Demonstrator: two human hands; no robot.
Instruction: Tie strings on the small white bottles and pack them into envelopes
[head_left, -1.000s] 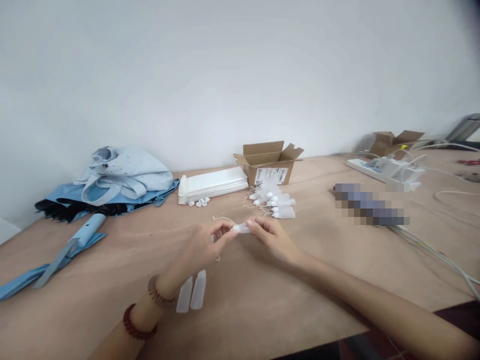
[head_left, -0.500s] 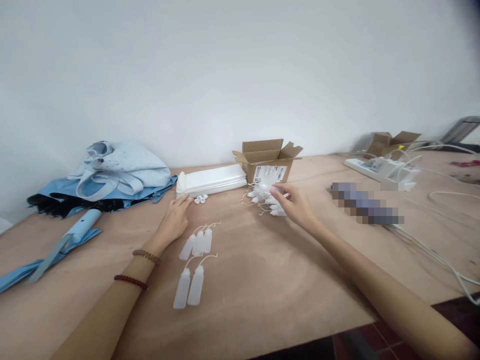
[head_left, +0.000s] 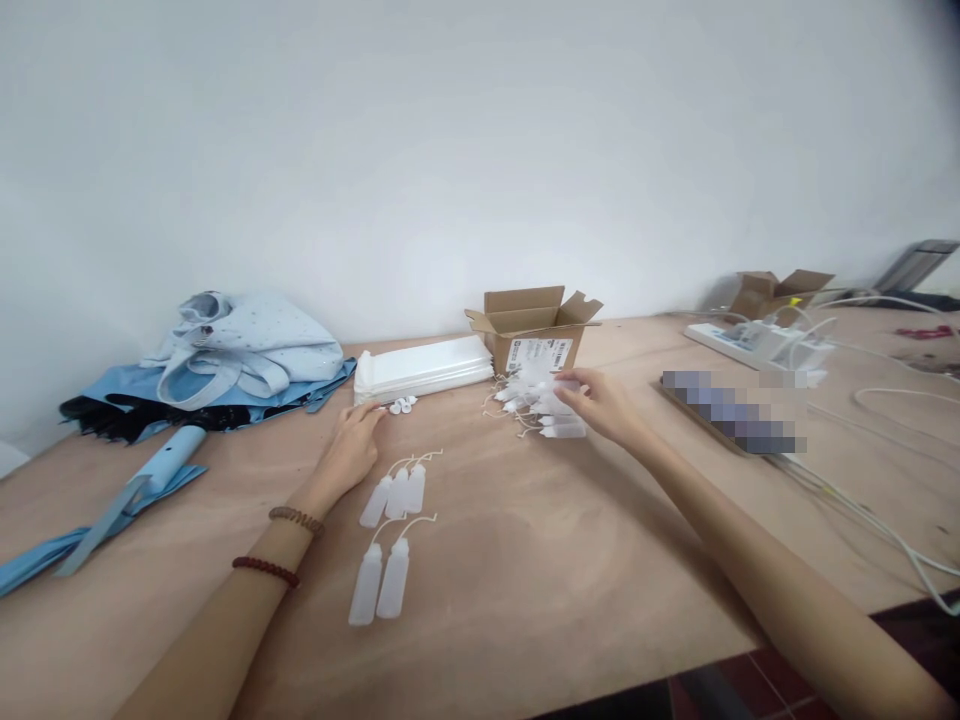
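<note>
My left hand (head_left: 352, 445) rests on the wooden table with its fingers loosely stretched forward and nothing visible in them. Its fingertips lie beside a few small white caps (head_left: 403, 405). To its right are several small translucent plastic bottles (head_left: 392, 580) with thin tethers, laid in two rows. Over a heap of similar bottles (head_left: 562, 428), my right hand (head_left: 600, 403) has thumb and forefinger closed around one bottle; the fingers partly hide it.
Behind the heap stands an open cardboard box (head_left: 536, 325), with white flat packages (head_left: 427, 362) stacked beside it. A blue umbrella (head_left: 169, 460) and pale bag (head_left: 247, 345) lie left. A power strip (head_left: 750, 345), cables and a blurred object (head_left: 727, 412) are right.
My right hand has shifted slightly right at the heap, uncovering more of the bottles. The left hand remains by the caps. The camera view has moved a little.
</note>
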